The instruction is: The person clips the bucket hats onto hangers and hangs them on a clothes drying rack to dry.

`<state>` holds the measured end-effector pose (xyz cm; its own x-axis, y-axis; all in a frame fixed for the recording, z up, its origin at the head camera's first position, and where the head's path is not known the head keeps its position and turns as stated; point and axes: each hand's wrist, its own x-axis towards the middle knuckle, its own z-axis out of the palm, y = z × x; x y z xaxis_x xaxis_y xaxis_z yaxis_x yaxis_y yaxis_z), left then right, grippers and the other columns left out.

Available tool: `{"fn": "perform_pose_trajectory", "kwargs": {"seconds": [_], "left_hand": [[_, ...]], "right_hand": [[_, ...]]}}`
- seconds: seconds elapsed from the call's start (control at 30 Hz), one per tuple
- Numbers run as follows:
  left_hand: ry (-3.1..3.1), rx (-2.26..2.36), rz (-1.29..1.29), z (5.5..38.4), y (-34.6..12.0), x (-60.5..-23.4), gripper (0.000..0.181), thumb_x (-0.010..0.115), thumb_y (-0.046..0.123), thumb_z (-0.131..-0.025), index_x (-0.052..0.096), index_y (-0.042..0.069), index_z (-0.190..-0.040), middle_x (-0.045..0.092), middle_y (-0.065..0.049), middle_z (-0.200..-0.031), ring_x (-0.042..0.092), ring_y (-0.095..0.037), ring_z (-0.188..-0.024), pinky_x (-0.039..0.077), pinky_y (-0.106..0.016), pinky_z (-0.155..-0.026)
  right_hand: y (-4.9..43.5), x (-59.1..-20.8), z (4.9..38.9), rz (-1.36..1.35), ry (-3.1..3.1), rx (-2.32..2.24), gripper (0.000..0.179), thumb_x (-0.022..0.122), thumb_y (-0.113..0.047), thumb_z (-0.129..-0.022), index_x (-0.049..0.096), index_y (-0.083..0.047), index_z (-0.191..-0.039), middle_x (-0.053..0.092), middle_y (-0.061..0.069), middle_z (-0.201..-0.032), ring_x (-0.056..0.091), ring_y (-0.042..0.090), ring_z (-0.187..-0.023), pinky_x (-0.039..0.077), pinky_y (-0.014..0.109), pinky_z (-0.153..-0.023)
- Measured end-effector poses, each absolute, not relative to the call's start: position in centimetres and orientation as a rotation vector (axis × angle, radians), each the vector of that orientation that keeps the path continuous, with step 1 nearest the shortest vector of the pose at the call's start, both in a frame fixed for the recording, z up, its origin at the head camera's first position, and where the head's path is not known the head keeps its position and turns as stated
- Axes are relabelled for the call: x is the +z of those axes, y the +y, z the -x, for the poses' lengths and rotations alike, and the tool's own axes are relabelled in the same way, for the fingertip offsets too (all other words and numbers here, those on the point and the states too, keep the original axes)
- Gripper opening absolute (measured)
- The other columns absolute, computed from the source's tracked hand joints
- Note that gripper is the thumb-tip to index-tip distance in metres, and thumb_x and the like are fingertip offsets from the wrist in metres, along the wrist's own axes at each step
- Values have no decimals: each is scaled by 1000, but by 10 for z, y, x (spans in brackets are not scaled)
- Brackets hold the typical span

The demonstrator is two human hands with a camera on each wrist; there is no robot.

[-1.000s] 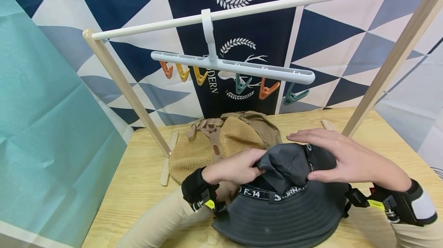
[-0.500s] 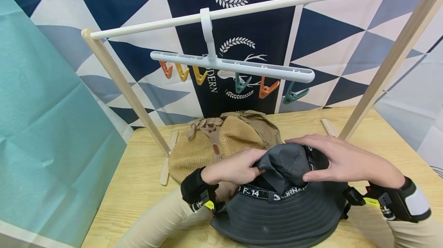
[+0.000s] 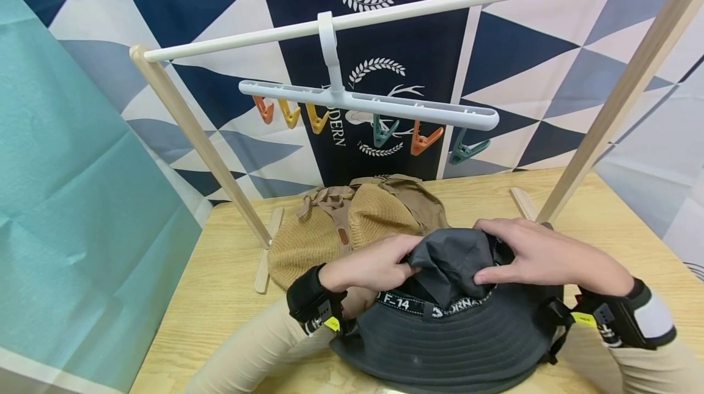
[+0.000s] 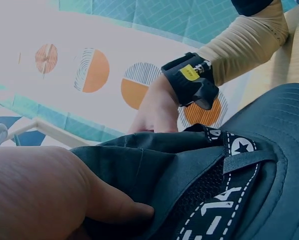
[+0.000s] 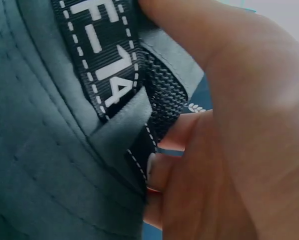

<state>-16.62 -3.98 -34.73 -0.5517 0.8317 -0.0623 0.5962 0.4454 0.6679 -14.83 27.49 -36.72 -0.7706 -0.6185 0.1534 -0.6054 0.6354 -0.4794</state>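
Hat (image 3: 440, 345) on near part of table (image 3: 209, 321), right of centre. Its band (image 4: 217, 205) reads "F-14" in white, plus a white circle with a dark star (image 4: 242, 146); farther right only "ORNA" is legible, rest covered. Backdrop (image 3: 396, 40) shows "ODERN", start hidden. Hat is dark grey, wide brim with stitched rings, crown creased and slumped, black mesh above band. Left hand (image 3: 376, 262) pinches crown's left side, thumb pressed on fabric. Right hand (image 3: 541, 253) grips crown's right side, thumb and fingers set wide apart around it.
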Motion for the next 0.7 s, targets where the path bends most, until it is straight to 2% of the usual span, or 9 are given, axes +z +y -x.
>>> {"fn": "perform_pose_trajectory", "kwargs": {"seconds": [0.1,0.23,0.47,0.57,0.7], "left_hand": [[2322,848,-1197,166,-39,-346,14,61,-2,-104,62,11,-100,61,-2,-99,56,-12,-96,45,-22,-90],[2325,847,-1164,168,-38,-349,12,60,-1,-104,64,10,-103,64,-5,-102,58,-15,-99,47,-24,-93],[2377,842,-1236,196,-36,-401,13,63,8,-102,65,20,-106,66,5,-102,60,-7,-96,50,-23,-91],[2369,837,-1208,192,-36,-391,14,62,4,-102,66,17,-107,67,1,-103,61,-11,-97,51,-26,-91],[2374,835,-1215,191,-36,-391,17,61,3,-100,66,17,-108,66,2,-103,61,-11,-97,50,-26,-91]], "right_hand": [[273,-367,147,985,2831,-784,37,93,-43,-93,62,-25,-104,51,-16,-84,47,-6,-73,40,21,-63],[272,-367,145,926,2842,-736,35,88,-44,-98,61,-24,-103,49,-14,-83,46,-5,-71,39,22,-62],[272,-368,145,904,2847,-713,33,86,-45,-100,60,-24,-102,49,-13,-83,46,-5,-72,38,22,-62],[272,-368,145,918,2851,-726,31,85,-43,-101,60,-24,-101,48,-14,-81,46,-6,-71,39,22,-62],[271,-369,145,960,2853,-749,27,85,-40,-101,62,-27,-100,49,-18,-81,47,-7,-71,40,21,-62]]}}
